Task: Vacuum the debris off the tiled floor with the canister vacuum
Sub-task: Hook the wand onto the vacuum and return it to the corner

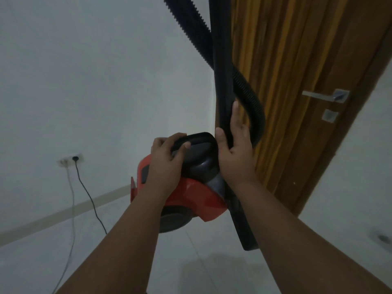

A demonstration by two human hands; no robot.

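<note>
forearms nearest | left hand point(167, 158) grip wraps canister handle point(199, 139) | right hand point(235, 143) grip clasps wand point(222, 81) | lift level, keep hose point(252, 102) untangled

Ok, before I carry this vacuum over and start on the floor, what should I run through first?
1. Left hand on the black carry handle of the red canister vacuum: ok, fingers wrapped over it.
2. Right hand on the black rigid wand: ok, gripped.
3. Black ribbed hose free of kinks: ok where visible; its upper part leaves the frame.
4. Black power cord plugged into the white wall socket: ok.
5. Cord clear of your path: cannot tell; it trails across the tiled floor.
6. Floor nozzle fitted: cannot tell.
</note>
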